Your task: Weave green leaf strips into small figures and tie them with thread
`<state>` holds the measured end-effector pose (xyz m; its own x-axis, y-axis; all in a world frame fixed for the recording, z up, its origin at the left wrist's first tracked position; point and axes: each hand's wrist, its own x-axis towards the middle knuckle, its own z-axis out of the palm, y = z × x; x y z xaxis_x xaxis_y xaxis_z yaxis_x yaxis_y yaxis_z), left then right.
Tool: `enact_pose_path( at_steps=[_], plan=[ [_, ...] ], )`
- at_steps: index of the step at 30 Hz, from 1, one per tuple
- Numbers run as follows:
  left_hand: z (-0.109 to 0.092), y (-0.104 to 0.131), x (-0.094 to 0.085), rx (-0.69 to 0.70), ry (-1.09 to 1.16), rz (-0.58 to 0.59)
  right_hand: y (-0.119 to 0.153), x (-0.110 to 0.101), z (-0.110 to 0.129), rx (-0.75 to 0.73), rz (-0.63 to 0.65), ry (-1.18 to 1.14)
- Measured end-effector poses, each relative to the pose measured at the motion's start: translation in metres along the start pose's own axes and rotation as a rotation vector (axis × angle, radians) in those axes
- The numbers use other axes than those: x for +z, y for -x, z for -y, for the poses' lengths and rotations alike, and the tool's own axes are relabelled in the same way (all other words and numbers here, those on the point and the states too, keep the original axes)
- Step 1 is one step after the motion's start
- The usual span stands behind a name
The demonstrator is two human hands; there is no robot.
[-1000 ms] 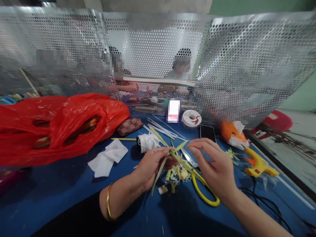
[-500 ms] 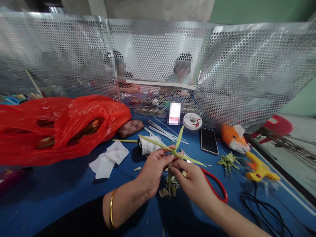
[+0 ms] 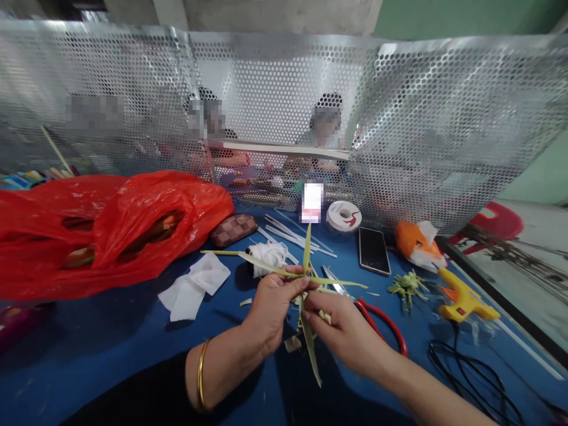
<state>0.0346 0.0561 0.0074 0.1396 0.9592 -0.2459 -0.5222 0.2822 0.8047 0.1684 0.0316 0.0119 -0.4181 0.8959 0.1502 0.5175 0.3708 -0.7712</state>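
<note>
Several narrow green leaf strips (image 3: pixel 307 251) meet at a small knot and spread out to the left, up, right and down. My left hand (image 3: pixel 277 302) pinches them just left of the knot between thumb and fingers. Right below the knot, my right hand (image 3: pixel 335 316) has its fingers closed around the strip that hangs toward me. Behind my right hand lie scissors with red handles (image 3: pixel 386 324), their blades pointing up and left. Green and pale scraps (image 3: pixel 293 343) lie on the blue table beneath my hands.
Around the hands lie white thread (image 3: pixel 267 258), tissue (image 3: pixel 194 288), white strips (image 3: pixel 293 234), a ribbon roll (image 3: pixel 344 216), a dark phone (image 3: pixel 374 251) and a yellow glue gun (image 3: pixel 465 299). A red bag (image 3: pixel 190 195) fills the left. People sit behind a perforated metal screen (image 3: pixel 284 89).
The knot and both hands have shifted slightly left. The lower strip now swings out longer, down and to the right. More of the scissors shows.
</note>
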Motion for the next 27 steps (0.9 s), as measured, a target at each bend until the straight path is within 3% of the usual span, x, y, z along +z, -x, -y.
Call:
enact_pose_path(
  at_steps=[4, 7, 11, 14, 20, 25, 27],
  plan=[
    [-0.001, -0.003, -0.001, -0.001, -0.004, 0.000, 0.001, 0.006, -0.003, 0.032, -0.031, -0.039],
    [-0.005, -0.006, -0.002, 0.006, 0.002, 0.000, -0.003, 0.009, -0.009, 0.134, -0.103, -0.196],
    [-0.005, -0.007, -0.003, 0.018, 0.006, 0.024, -0.011, 0.009, -0.017, 0.282, -0.351, -0.620],
    [-0.002, -0.004, -0.002, -0.025, -0.057, 0.063, -0.014, 0.010, -0.019, 0.308, -0.550, -0.849],
    [-0.002, 0.000, -0.001, -0.066, -0.212, 0.138, -0.016, -0.003, -0.027, 0.318, -0.682, -0.917],
    [-0.008, -0.014, -0.010, -0.013, -0.231, -0.008, -0.018, -0.026, -0.025, 0.302, -0.775, -0.916],
    [-0.009, -0.018, -0.013, 0.024, -0.206, -0.002, -0.018, -0.029, -0.023, 0.285, -0.768, -0.941]
  ],
)
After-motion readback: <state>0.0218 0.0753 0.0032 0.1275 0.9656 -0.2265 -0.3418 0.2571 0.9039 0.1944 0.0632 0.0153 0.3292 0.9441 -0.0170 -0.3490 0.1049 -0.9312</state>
